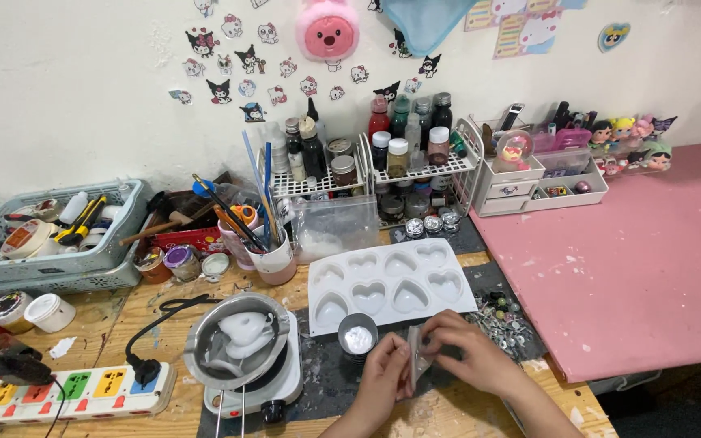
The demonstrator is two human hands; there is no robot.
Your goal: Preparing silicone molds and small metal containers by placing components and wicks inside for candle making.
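Cluttered with craft supplies, the wooden desk [135,312] runs along a white wall covered in cartoon stickers, with a pink tabletop [634,259] joining it at three o'clock. At six o'clock both hands meet over a small clear plastic packet [418,357]: the left hand [384,381] pinches its lower edge, grip closed on it, while the right hand [466,350] curls over its top, fingers shut on the film. Whether the packet is sealed or what it contains I cannot tell. Just at ten o'clock of the hands stands one small metal cup [358,333] holding white powder. Judging from this, the packet is best kept low and close to that cup, pulled apart gently so nothing scatters. Beyond the cup lies one white heart mould [391,284] with eight cavities, all apparently empty. At eight o'clock one steel pot [235,341] of white wax chunks sits on one small hotplate [265,389], beside one power strip [66,389].
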